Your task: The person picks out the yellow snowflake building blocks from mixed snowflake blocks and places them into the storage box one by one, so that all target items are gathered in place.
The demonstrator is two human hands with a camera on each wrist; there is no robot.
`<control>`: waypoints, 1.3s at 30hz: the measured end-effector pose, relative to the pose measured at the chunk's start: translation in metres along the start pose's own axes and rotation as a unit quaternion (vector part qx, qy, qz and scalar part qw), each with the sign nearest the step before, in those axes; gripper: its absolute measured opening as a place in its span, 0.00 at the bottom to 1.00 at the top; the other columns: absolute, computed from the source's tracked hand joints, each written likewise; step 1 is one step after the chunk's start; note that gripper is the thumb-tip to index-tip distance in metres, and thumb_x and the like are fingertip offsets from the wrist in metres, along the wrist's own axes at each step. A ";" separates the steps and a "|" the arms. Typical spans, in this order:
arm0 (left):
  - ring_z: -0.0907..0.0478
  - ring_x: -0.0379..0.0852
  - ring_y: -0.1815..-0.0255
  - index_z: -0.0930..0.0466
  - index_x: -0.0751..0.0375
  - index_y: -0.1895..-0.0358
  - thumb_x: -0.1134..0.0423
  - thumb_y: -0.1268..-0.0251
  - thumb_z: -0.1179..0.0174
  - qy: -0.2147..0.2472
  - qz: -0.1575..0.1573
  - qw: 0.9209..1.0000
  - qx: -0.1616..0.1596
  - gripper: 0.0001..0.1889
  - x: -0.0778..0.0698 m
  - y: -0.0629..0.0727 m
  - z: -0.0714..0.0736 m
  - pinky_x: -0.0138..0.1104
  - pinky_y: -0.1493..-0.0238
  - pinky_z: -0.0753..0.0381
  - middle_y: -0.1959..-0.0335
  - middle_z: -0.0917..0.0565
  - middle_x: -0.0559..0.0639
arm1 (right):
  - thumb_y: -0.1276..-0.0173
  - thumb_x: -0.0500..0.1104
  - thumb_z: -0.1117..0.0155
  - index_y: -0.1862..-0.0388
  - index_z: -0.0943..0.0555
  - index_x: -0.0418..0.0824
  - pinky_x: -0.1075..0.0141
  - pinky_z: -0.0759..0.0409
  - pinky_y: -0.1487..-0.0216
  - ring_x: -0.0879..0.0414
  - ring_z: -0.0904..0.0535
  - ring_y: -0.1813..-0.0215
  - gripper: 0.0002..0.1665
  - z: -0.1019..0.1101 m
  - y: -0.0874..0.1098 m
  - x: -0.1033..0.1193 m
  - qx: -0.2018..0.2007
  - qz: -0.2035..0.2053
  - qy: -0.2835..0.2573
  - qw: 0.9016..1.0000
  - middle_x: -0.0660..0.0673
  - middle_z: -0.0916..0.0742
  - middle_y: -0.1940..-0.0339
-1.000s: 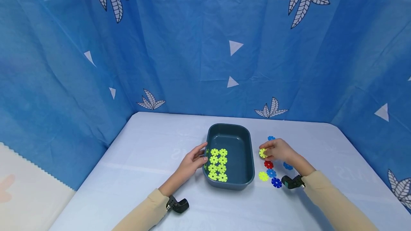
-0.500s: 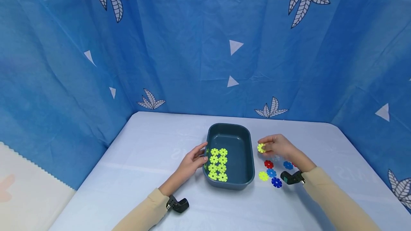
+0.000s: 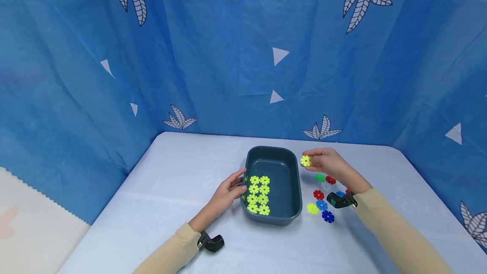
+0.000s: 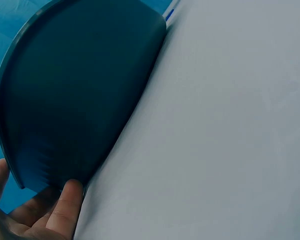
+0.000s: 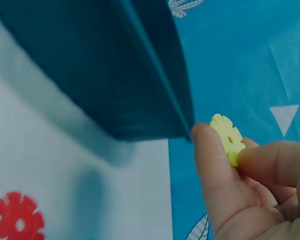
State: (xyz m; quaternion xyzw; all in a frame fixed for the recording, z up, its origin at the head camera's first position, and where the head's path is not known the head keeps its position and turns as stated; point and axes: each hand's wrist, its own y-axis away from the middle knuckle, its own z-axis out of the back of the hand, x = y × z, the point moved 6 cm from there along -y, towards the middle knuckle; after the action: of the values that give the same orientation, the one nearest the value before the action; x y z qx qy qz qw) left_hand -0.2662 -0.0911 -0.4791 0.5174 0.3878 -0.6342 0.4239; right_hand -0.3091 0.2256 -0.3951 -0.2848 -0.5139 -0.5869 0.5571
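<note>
My right hand [image 3: 330,165] pinches a yellow snowflake disc [image 3: 305,161] between thumb and fingers, raised beside the right rim of a dark teal plastic bin [image 3: 284,193]. In the right wrist view the disc [image 5: 226,137] is tilted, its slotted edge and centre hole showing. Against the bin's left side rests my left hand [image 3: 225,195], fingers extended and touching the wall. The left wrist view shows those fingertips [image 4: 71,192] at the bin's outside. Inside the bin, several yellow snowflake discs [image 3: 264,199] lie in two neat columns along the left side.
Right of the bin, loose discs lie on the white tabletop: a yellow one [image 3: 312,209], a dark blue one [image 3: 328,216], a red one [image 3: 318,195], a green one [image 3: 320,177] and others. A blue patterned curtain [image 3: 236,54] hangs behind the table.
My right hand has lifted the yellow snowflake disc off the table and carried it up and left toward the bin's rim, uncovering green and red discs. My left hand has stayed in place.
</note>
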 end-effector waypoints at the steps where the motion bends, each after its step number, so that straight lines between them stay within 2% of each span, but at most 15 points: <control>1: 0.27 0.64 0.28 0.38 0.51 0.21 0.62 0.26 0.43 -0.002 0.001 1.000 -0.002 0.32 0.000 0.000 0.001 0.46 0.38 0.15 0.27 0.29 0.68 | 0.20 0.36 0.50 0.26 0.32 0.29 0.58 0.16 0.37 0.49 0.14 0.43 0.27 -0.002 -0.001 0.004 0.001 0.005 0.002 1.000 0.28 0.25 0.31; 8: 0.27 0.64 0.29 0.37 0.51 0.21 0.62 0.26 0.42 0.000 0.001 1.000 -0.006 0.32 -0.001 0.002 0.003 0.47 0.38 0.15 0.27 0.29 0.68 | 0.22 0.35 0.47 0.28 0.31 0.26 0.68 0.12 0.47 0.58 0.15 0.52 0.27 -0.021 -0.012 0.030 0.004 0.042 0.023 0.999 0.27 0.24 0.32; 15: 0.26 0.64 0.29 0.38 0.52 0.21 0.63 0.27 0.42 0.010 0.004 1.000 -0.004 0.32 0.002 0.002 0.002 0.45 0.38 0.15 0.27 0.29 0.68 | 0.24 0.34 0.43 0.33 0.24 0.28 0.64 0.12 0.46 0.55 0.16 0.52 0.23 -0.046 -0.028 0.040 0.009 0.048 0.039 0.998 0.29 0.22 0.33; 22: 0.27 0.64 0.29 0.37 0.51 0.21 0.62 0.26 0.43 0.007 0.003 1.000 -0.002 0.32 0.003 0.002 0.001 0.46 0.38 0.15 0.27 0.29 0.68 | 0.25 0.35 0.40 0.38 0.21 0.28 0.62 0.11 0.47 0.59 0.14 0.58 0.20 -0.068 -0.037 0.046 0.014 0.046 0.031 0.998 0.30 0.19 0.39; 34: 0.26 0.63 0.29 0.37 0.50 0.21 0.62 0.27 0.42 0.007 0.002 1.000 0.002 0.32 0.001 0.000 0.000 0.45 0.38 0.15 0.27 0.29 0.67 | 0.27 0.32 0.39 0.41 0.20 0.27 0.62 0.10 0.51 0.57 0.14 0.60 0.17 -0.093 -0.059 0.035 0.017 0.014 0.001 1.000 0.33 0.17 0.45; 39: 0.26 0.64 0.29 0.37 0.51 0.21 0.62 0.27 0.42 0.002 0.000 1.000 0.001 0.32 0.001 0.000 0.000 0.45 0.38 0.15 0.27 0.29 0.68 | 0.27 0.31 0.40 0.42 0.20 0.27 0.58 0.10 0.47 0.55 0.13 0.59 0.17 -0.100 -0.063 0.030 0.013 0.008 -0.007 1.000 0.32 0.17 0.45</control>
State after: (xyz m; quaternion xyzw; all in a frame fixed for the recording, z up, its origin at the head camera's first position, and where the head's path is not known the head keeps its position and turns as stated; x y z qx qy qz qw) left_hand -0.2662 -0.0914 -0.4797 0.5193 0.3882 -0.6335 0.4222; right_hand -0.3518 0.1134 -0.4172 -0.2856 -0.5234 -0.5737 0.5615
